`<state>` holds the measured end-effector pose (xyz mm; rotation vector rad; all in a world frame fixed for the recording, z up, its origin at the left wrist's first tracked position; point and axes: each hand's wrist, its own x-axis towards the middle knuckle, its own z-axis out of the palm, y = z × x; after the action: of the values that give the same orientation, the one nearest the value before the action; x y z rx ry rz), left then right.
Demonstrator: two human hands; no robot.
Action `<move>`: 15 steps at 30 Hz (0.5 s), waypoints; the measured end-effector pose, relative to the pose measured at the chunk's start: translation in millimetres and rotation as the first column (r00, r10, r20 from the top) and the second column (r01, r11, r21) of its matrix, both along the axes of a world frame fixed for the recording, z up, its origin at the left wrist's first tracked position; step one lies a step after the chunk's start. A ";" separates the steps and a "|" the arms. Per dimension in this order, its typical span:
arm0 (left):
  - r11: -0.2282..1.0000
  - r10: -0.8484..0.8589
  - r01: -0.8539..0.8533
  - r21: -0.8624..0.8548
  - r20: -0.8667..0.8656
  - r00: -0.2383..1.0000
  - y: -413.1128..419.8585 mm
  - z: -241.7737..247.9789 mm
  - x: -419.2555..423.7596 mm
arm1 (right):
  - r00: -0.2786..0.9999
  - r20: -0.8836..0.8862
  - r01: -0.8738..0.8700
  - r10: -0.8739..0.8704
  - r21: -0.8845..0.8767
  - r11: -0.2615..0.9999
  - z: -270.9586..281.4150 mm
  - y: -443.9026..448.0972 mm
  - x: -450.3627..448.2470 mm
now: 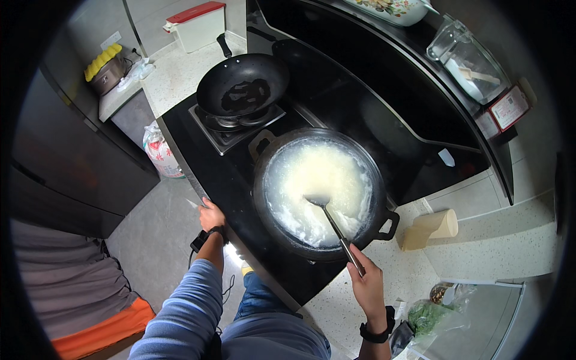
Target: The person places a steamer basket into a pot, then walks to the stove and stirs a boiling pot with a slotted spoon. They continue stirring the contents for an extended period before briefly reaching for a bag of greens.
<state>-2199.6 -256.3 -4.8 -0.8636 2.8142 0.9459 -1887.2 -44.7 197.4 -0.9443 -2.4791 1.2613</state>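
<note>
A large black two-handled pan (262,211) stands on the cooktop, holding pale, cloudy, frothy liquid (333,166). My right hand (368,281) grips the metal handle of a ladle or spatula (335,225), whose head is partly sunk near the middle of the liquid. At the cooktop's front edge rests my left hand (211,216), fingers over the rim; whether it grips anything there is hard to tell. Beyond the big pan, a black wok (243,67) with a wet, dark patch inside sits on the other burner.
A white bin with a red lid (198,27) stands at the back left. On the right are a paper roll (443,223) and a plastic bag of leafy greens (425,317). A glass container (472,58) stands on the range hood's ledge. A printed sack (162,155) is on the floor.
</note>
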 end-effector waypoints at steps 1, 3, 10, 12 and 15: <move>1.000 -0.001 0.001 0.002 -0.004 1.000 0.0 0.9 -0.2 | 0.999 -0.040 0.024 -0.025 -0.032 0.999 -1.8 -0.2 -3.5; 1.000 0.000 0.000 0.017 0.022 1.000 -1.3 3.8 -0.1 | 0.997 -0.061 0.041 -0.044 -0.049 0.998 -2.4 0.5 -8.1; 0.998 -0.003 -0.003 0.056 0.091 0.996 -0.2 9.0 0.7 | 0.995 -0.096 0.031 -0.020 0.113 0.993 0.2 13.4 -32.7; 0.999 -0.003 0.000 0.042 0.059 0.998 0.2 8.1 0.9 | 0.998 -0.042 0.050 -0.046 0.113 0.992 2.1 17.0 -41.2; 1.000 -0.004 0.004 0.008 0.008 1.000 0.6 5.6 1.1 | 0.999 -0.032 0.035 -0.029 0.217 0.976 0.7 18.3 -54.9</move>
<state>-2198.5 -255.8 0.8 -0.8584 2.8029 0.9502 -1942.1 -26.4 198.1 -0.8996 -2.5053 0.9612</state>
